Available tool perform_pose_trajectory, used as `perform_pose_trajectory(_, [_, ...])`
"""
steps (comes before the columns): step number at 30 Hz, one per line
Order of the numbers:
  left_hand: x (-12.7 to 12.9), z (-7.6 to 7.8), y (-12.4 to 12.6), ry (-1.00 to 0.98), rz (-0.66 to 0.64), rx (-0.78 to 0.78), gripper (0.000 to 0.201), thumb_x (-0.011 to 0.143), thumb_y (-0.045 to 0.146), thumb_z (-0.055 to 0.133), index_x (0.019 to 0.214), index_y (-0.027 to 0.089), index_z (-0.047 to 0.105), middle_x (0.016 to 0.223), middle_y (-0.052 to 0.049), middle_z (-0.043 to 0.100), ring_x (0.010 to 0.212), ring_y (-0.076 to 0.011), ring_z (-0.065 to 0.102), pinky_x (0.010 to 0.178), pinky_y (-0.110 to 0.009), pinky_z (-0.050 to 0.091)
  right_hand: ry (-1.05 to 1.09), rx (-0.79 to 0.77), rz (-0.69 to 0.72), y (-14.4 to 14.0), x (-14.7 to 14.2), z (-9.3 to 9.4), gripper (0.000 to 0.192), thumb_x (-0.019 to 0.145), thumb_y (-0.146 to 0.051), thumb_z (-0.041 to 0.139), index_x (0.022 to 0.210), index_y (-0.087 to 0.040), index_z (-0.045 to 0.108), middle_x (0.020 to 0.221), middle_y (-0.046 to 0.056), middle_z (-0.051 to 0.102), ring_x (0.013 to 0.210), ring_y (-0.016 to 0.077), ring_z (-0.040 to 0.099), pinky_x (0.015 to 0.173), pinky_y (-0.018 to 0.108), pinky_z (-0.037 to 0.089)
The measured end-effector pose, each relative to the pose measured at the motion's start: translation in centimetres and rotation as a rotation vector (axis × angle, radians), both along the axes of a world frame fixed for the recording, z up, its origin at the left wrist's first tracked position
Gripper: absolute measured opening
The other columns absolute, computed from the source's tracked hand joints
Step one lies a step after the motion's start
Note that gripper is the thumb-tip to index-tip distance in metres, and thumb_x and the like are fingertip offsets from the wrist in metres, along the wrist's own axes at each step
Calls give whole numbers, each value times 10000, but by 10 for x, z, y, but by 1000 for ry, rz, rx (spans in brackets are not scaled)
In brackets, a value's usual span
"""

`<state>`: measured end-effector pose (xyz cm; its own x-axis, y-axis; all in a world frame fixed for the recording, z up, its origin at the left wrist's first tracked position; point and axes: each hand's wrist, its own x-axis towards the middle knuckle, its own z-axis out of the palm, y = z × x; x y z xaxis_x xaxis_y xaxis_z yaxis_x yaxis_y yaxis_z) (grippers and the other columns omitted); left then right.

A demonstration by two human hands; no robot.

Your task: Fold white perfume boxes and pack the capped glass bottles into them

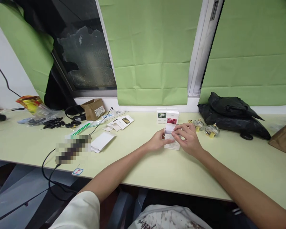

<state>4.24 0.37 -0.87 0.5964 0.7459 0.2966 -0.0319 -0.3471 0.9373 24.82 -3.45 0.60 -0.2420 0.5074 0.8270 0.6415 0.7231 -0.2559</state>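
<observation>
Both hands meet at a small white cardboard carton [172, 140] standing on the pale green tabletop [138, 165], near the middle of the far half. Left hand [158, 141] grips the carton's left side, fingers curled around it. Right hand [188, 138] is at the top right, fingertips [176, 131] pinched on the raised white top flap, carton looks open. Just behind it, two small white boxes with flower pictures [168, 116], touching each other. To the right, two round clear glass bottles with gold caps [205, 128] lie near a crumpled black plastic bag [231, 116]. Left of the hands: flat white paper sleeves [102, 141], printed cards [120, 122], a brown cardboard box [94, 108] by the window, black cable [47, 173]. A blurred-out patch hides something, possibly a device.
</observation>
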Motion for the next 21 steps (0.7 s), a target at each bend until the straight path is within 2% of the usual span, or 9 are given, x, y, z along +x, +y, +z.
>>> perform_pose_trajectory(6, [-5,-4,9,37,78,39,628,834,446,844,1343,157,615,1288,-141,718,1129,-292,688,948,-410,539,20,34,-35,4,9,-2,200,1022,-349,586,1102,-322,767,1175,81,679,1092,303,585,966,530,478])
perform_pose_trajectory(10, [-13,-7,20,73,189,96,602,835,471,834,1307,163,624,1311,-133,714,1148,-284,676,969,-401,521,146,-12,-89,10,13,-3,228,1056,-335,515,1196,-280,687,1079,94,649,1019,281,614,921,491,506])
perform_pose_trajectory(14, [-21,-8,29,102,261,131,634,825,535,821,1298,162,622,1290,-126,723,1095,-264,681,926,-378,528,182,-134,-47,16,14,-9,216,1060,-368,499,1179,-257,642,1000,75,649,920,257,635,837,440,539])
perform_pose_trajectory(18, [-25,-6,28,146,293,178,621,841,543,805,1310,177,625,1290,-117,723,1063,-249,681,872,-343,527,140,-179,8,15,11,-11,280,1060,-368,504,1300,-282,618,1163,88,658,1006,254,648,918,458,553])
perform_pose_trajectory(21, [-25,-4,25,136,286,188,606,866,536,783,1326,181,608,1280,-114,724,1072,-243,680,868,-330,527,108,-192,68,12,8,-10,386,1059,-344,510,1442,-325,558,1350,98,606,1192,266,619,991,463,559])
